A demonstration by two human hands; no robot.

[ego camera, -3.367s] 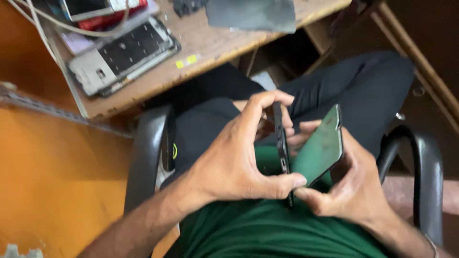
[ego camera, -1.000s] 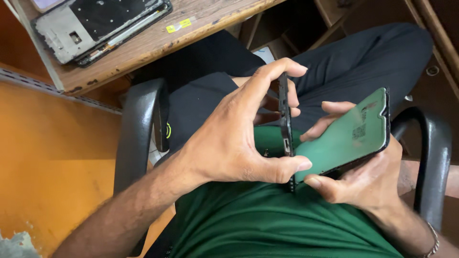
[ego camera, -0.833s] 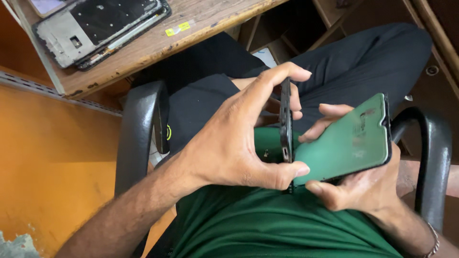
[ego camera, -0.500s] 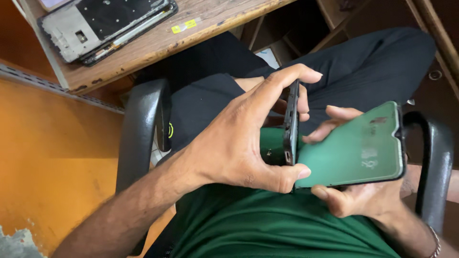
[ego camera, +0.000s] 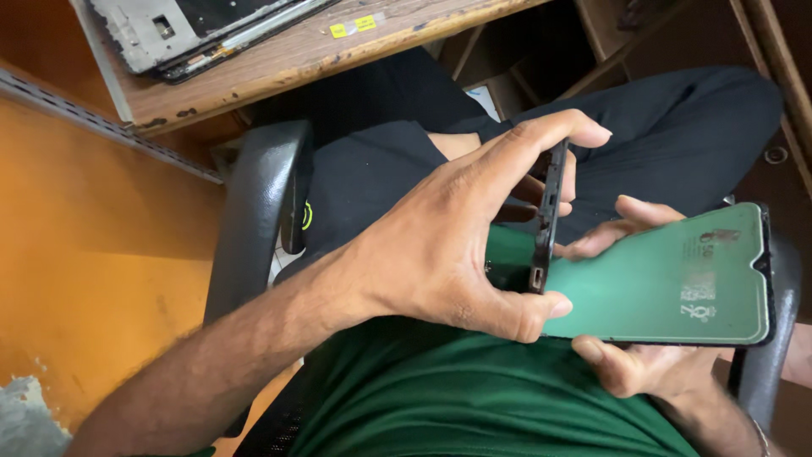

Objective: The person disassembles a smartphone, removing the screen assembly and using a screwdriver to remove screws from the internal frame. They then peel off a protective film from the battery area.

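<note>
Two hands work over the lap: the left hand [ego camera: 440, 254] pinches the black phone frame [ego camera: 545, 224] edge-on, while the right hand's [ego camera: 647, 372] grip has swung the green-backed screen panel [ego camera: 668, 283] open flat, now nearly separated.

Your right hand [ego camera: 651, 372] now swings the green screen panel [ego camera: 668, 279] open, almost flat, away from the black phone frame [ego camera: 545, 220]. Your view sits lower, too.

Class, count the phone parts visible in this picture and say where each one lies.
3: a black phone frame in the left hand, a green-backed screen panel in the right hand, an opened phone body on the wooden desk. More may lie outside the view.
</note>
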